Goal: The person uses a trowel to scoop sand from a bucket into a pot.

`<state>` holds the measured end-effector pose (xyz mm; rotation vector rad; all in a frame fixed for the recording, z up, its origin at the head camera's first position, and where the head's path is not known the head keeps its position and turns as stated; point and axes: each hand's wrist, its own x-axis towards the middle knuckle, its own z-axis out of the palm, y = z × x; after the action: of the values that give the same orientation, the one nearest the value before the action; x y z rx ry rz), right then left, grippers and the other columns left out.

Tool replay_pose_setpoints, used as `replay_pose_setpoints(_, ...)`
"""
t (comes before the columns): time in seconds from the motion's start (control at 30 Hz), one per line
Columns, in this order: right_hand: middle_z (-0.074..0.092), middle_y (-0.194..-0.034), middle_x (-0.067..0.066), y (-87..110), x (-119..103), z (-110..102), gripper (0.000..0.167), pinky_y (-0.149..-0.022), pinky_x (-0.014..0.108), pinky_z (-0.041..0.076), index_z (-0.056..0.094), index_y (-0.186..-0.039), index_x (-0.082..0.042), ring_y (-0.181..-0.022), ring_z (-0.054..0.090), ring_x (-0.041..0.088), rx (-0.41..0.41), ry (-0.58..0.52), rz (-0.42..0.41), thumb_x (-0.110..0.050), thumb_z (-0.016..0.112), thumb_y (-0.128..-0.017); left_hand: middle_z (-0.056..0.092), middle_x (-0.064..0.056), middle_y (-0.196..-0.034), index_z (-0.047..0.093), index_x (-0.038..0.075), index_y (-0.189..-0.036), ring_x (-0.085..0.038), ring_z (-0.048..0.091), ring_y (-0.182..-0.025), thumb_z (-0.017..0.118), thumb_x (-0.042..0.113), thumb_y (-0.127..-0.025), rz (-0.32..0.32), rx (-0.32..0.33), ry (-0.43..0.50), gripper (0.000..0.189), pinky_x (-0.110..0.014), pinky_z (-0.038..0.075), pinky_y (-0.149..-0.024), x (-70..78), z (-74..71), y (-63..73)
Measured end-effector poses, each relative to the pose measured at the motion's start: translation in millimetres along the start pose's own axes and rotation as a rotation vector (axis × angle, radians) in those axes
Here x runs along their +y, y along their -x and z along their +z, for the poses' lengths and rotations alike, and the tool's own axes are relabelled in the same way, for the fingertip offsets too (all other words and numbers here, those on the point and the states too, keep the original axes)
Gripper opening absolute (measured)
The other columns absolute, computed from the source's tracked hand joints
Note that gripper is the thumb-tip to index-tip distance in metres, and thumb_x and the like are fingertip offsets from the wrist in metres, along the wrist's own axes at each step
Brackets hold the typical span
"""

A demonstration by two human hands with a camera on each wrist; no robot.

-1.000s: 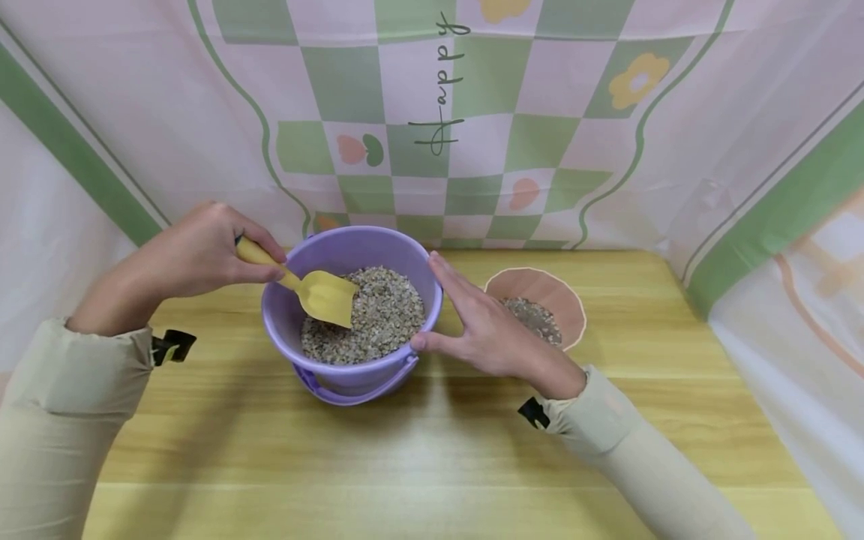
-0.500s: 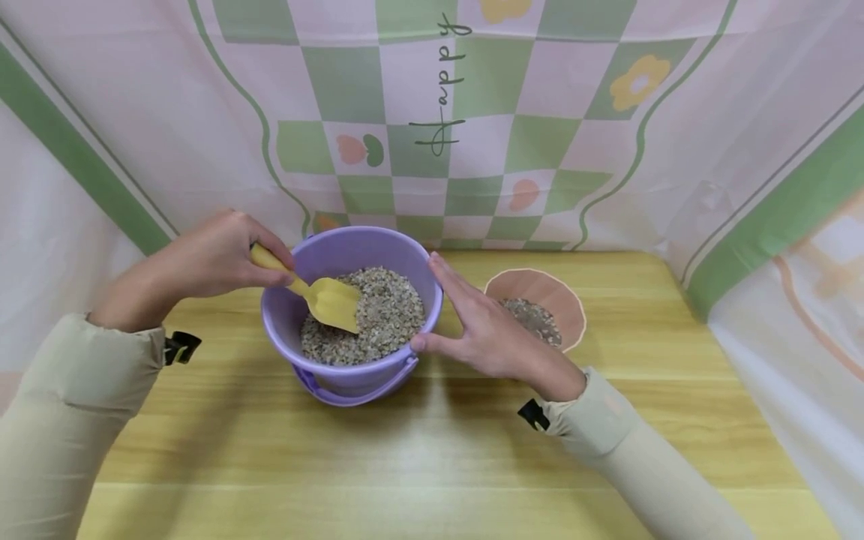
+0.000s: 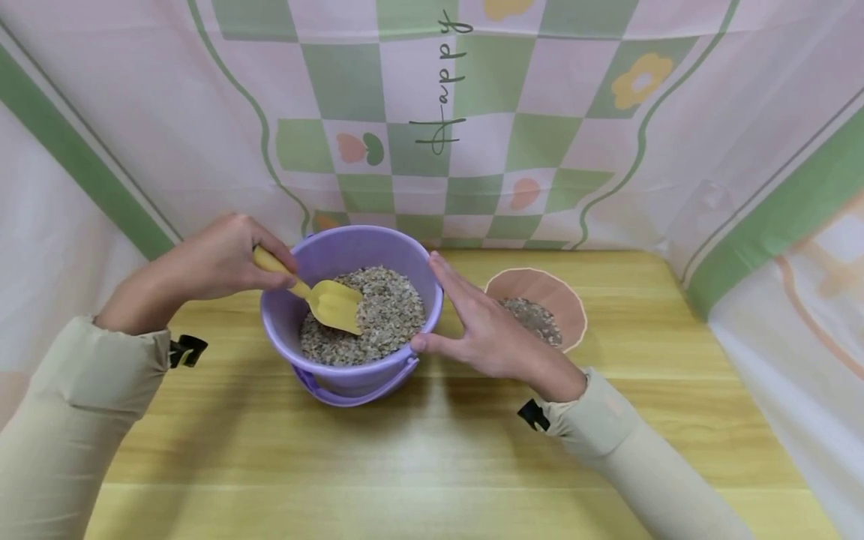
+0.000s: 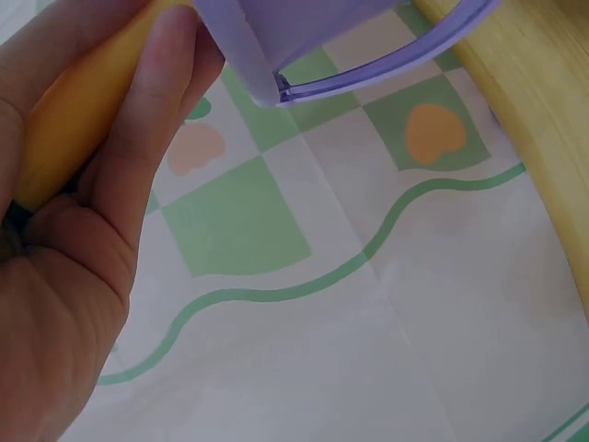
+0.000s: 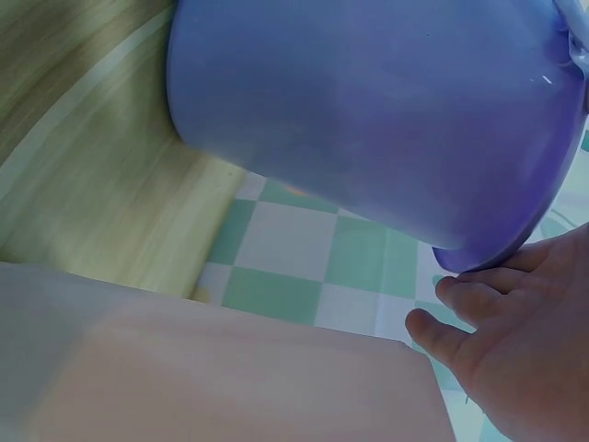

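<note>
My left hand [image 3: 219,255] grips the handle of a yellow toy shovel [image 3: 335,306]. Its blade lies over coarse sandy gravel [image 3: 394,307] inside a purple bucket [image 3: 354,251], with the front edge at the gravel's surface. In the left wrist view, fingers and thumb wrap the yellow handle [image 4: 83,106] beside the bucket's rim. My right hand [image 3: 486,330] rests its spread fingers and thumb against the bucket's right rim. The right wrist view shows those fingertips along the rim of the bucket [image 5: 368,110], palm facing it.
A pink faceted bowl [image 3: 556,289] with some gravel [image 3: 536,319] stands to the bucket's right, partly behind my right hand. The bucket's handle [image 3: 358,397] hangs down in front. A wooden table [image 3: 418,472] lies beneath, backed by a checkered cloth [image 3: 486,82].
My left hand and the shovel have shifted slightly right and down, the blade sliding further over the gravel. The right hand, bucket and bowl have stayed put.
</note>
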<state>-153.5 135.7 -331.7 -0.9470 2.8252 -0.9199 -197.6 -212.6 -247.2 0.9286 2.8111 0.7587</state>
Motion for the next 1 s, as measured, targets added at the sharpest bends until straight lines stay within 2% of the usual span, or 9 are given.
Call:
replay_pose_setpoints(0.13, -0.002, -0.165, -0.004, -0.4, 0.6, -1.0, 0.105, -0.117, 0.056, 0.022, -0.006, -0.158, -0.03, -0.151, 0.012, 0.025, 0.008, 0.007, -0.007, -0.067, 0.061, -0.087, 0.076, -0.01, -0.095, 0.08, 0.01, -0.088, -0.015, 0.071, -0.079, 0.081, 0.013, -0.082, -0.004, 0.011, 0.008, 0.007, -0.02, 0.056, -0.064, 0.5, 2.1, -0.3)
replay_pose_setpoints(0.3, -0.002, -0.165, -0.005, -0.4, -0.3, -2.1, 0.104, -0.118, 0.056, 0.022, -0.006, -0.158, -0.03, -0.151, 0.012, 0.025, 0.005, 0.002, 0.0, -0.067, 0.061, -0.087, 0.076, -0.007, -0.092, 0.08, 0.012, -0.086, -0.014, 0.071, -0.078, 0.081, 0.011, -0.082, -0.045, 0.017, 0.019, 0.005, -0.022, 0.057, -0.065, 1.0, 5.8, 0.4)
replay_pose_setpoints(0.53, -0.004, -0.165, -0.006, 0.3, -0.5, -0.6, 0.105, -0.117, 0.057, 0.022, -0.007, -0.158, -0.032, -0.151, 0.011, 0.025, -0.003, -0.009, 0.005, -0.069, 0.06, -0.087, 0.075, -0.014, -0.095, 0.079, 0.006, -0.087, -0.02, 0.072, -0.079, 0.081, 0.01, -0.081, -0.047, -0.008, 0.133, 0.007, -0.024, 0.06, -0.06, -0.8, 21.1, -3.7)
replay_pose_setpoints(0.6, -0.004, -0.165, -0.006, 2.2, 0.5, -0.6, 0.105, -0.117, 0.057, 0.022, -0.008, -0.158, -0.032, -0.151, 0.011, 0.025, 0.0, -0.004, 0.01, -0.07, 0.059, -0.087, 0.075, -0.012, -0.093, 0.079, 0.008, -0.086, -0.019, 0.072, -0.077, 0.082, 0.011, -0.08, -0.041, 0.007, 0.125, 0.007, -0.023, 0.06, -0.06, -0.8, 25.0, -6.3)
replay_pose_setpoints(0.8, -0.004, -0.165, -0.008, 2.4, -0.8, -0.8, 0.104, -0.117, 0.058, 0.022, -0.008, -0.157, -0.034, -0.151, 0.012, 0.025, 0.004, -0.001, 0.025, -0.069, 0.06, -0.087, 0.075, -0.012, -0.093, 0.079, 0.008, -0.086, -0.017, 0.071, -0.074, 0.082, 0.013, -0.081, -0.056, 0.009, 0.126, 0.008, -0.023, 0.06, -0.058, 0.3, 25.1, -6.7)
replay_pose_setpoints(1.0, -0.004, -0.165, -0.006, 0.0, -0.8, 1.5, 0.104, -0.117, 0.057, 0.022, -0.008, -0.157, -0.033, -0.151, 0.012, 0.026, 0.004, -0.015, 0.006, -0.068, 0.06, -0.087, 0.075, -0.014, -0.093, 0.079, 0.007, -0.085, -0.018, 0.072, -0.073, 0.083, 0.012, -0.08, -0.074, 0.022, 0.152, 0.008, -0.023, 0.06, -0.058, -1.7, 26.4, -3.6)
